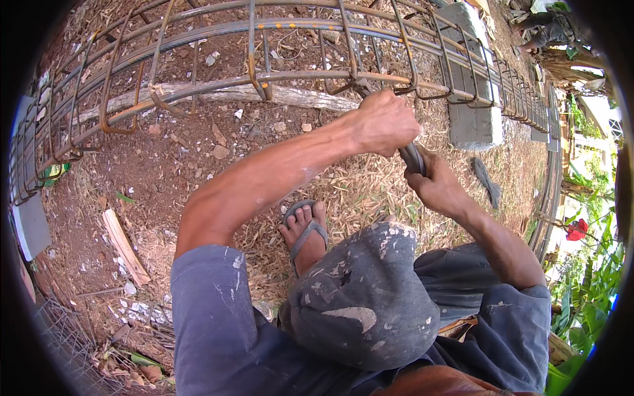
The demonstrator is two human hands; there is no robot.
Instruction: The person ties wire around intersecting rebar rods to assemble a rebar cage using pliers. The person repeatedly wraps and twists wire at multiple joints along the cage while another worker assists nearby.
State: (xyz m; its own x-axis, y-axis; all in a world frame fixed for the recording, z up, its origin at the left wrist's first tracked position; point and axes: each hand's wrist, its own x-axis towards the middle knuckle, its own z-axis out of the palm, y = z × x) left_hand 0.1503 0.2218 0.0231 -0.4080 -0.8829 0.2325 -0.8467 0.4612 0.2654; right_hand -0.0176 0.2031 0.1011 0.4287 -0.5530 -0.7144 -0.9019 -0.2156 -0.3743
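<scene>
My left hand (386, 122) is closed around the upper part of a dark, long-handled metal tool (413, 159). Lower down, the fingers of my right hand (432, 183) wrap the same handle. Beyond my left fist, the tool's far end meets the lower bar of a steel rebar cage (297, 74), close to one of its square stirrups (347, 39). My fist covers the middle of the tool, and I cannot tell the exact shape of its head.
The cage curves across the far side, near a grey concrete block (477, 125). A wooden pole (290, 97) lies beneath it. On the ground are a split wood piece (125, 247) and a dark cloth strip (485, 183). My sandalled foot (307, 237) stands on straw-strewn soil.
</scene>
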